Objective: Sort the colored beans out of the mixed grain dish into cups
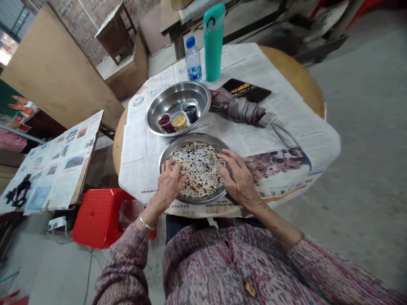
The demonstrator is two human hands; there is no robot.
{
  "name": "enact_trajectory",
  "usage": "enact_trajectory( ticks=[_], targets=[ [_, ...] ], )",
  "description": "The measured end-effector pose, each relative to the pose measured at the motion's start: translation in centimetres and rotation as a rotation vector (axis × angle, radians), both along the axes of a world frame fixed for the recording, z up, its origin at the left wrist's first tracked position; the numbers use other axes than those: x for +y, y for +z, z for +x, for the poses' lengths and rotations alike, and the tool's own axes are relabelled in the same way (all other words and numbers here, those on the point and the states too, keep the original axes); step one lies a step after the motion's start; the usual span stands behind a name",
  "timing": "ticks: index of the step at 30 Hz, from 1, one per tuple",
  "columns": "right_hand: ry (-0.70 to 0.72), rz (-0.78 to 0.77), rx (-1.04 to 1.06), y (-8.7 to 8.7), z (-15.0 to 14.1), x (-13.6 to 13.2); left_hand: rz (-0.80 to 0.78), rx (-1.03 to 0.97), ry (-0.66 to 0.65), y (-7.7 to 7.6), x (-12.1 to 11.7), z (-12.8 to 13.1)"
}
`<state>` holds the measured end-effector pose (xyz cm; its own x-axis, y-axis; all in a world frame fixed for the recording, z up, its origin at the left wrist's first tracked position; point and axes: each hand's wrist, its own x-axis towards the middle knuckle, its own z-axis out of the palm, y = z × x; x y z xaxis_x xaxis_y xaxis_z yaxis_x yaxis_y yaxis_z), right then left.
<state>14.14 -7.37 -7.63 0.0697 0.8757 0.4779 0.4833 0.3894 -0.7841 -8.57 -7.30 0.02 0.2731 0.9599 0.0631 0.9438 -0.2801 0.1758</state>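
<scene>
A round metal pan (165, 153) full of mixed white, red and dark beans (199, 169) sits at the near edge of a newspaper-covered round table (295, 74). My left hand (168, 182) rests on the pan's left side, fingers curled into the beans as if pinching. My right hand (239, 178) lies over the pan's right rim, fingers stretched toward the beans, palm down. Behind it a second metal pan (159, 103) holds three small cups: red beans (164, 121), yellow grains (179, 122) and black beans (190, 110).
A teal flask (213, 42) and a water bottle (193, 60) stand at the table's far side. A folded umbrella (240, 108) and a dark phone (246, 90) lie to the right. A red stool (99, 217) and a newspaper-covered board (54, 163) stand at the left.
</scene>
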Motion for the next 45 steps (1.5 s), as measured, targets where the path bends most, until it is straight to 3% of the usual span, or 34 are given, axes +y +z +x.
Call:
enact_trajectory(
  ticks=[3, 7, 12, 16, 20, 23, 28, 32, 36, 38, 41, 45],
  targets=[
    [0.009, -0.011, 0.003, -0.1, 0.1, 0.0, -0.041, -0.006, 0.053, -0.1, -0.3, 0.2],
    [0.002, -0.004, 0.002, -0.1, 0.0, 0.0, -0.18, -0.134, -0.152, -1.0, -0.3, 2.4],
    [-0.003, -0.02, 0.007, -0.1, -0.1, 0.0, -0.16, -0.129, -0.37, -2.0, 1.4, 5.8],
    [-0.01, -0.017, -0.005, -0.1, 0.0, 0.0, -0.03, -0.005, -0.371, -1.5, 4.7, 6.9],
    [-0.01, -0.02, -0.005, -0.1, 0.0, 0.0, 0.06, 0.055, -0.262, -1.0, 7.0, 5.6],
    [-0.005, -0.023, 0.001, 0.0, 0.0, 0.0, 0.037, 0.083, -0.154, -0.6, 6.2, 3.6],
    [0.001, -0.023, -0.006, 0.1, 0.1, -0.1, -0.047, 0.037, -0.116, -0.1, 1.4, 1.4],
    [-0.007, -0.024, -0.01, 0.0, 0.1, -0.1, -0.175, -0.082, -0.294, -0.6, -0.7, 2.8],
    [-0.005, -0.026, -0.021, -0.2, 0.1, 0.0, -0.179, -0.104, -0.455, -1.6, 1.1, 5.3],
    [-0.006, -0.03, -0.022, -0.2, 0.1, 0.0, -0.138, -0.086, -0.43, -1.8, 2.7, 5.7],
    [-0.008, -0.031, -0.014, -0.1, 0.1, 0.0, -0.045, -0.08, -0.279, -1.7, 4.4, 4.7],
    [-0.004, -0.032, -0.005, 0.0, 0.0, 0.0, 0.083, -0.056, -0.083, -1.3, 4.2, 1.8]
  ],
)
